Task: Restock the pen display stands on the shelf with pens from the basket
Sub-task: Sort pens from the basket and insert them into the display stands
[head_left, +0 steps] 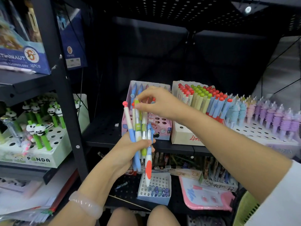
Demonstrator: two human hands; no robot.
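Head view: left hand (130, 149) grips a bundle of pens (140, 136) held roughly upright, tops up, tips down, fingers curled tight round the middle of the barrels. Right hand (156, 101) comes in from the right, above the left grip, and pinches the top of one pen with a green cap (136, 101) between thumb and fingertips. That pen's long axis runs near vertical, so I judge the coming pull goes straight up along it, out of the bundle.

Target looks like the pink display stand (146, 121) on the black shelf (104, 128), directly behind the right grip and just beyond the bundle. Its front holes look free; a few blue pens stand in its back rows. The right grip is the nearer one to it; the left mostly serves as holder.

Right of the grip: a cream stand (182, 134) packed with red- and green-topped pens, then a stand of purple and blue pens (268, 118) farther right. Left of the grip, past the black shelf post (65, 98), a panda pen stand (32, 144). Below the left grip, a small white holed box (154, 188) on the lower shelf. A green basket (246, 211) shows at bottom right, under the right arm.

In the way: the neighbouring pens in the bundle press against the pinched one and may drag up with it.
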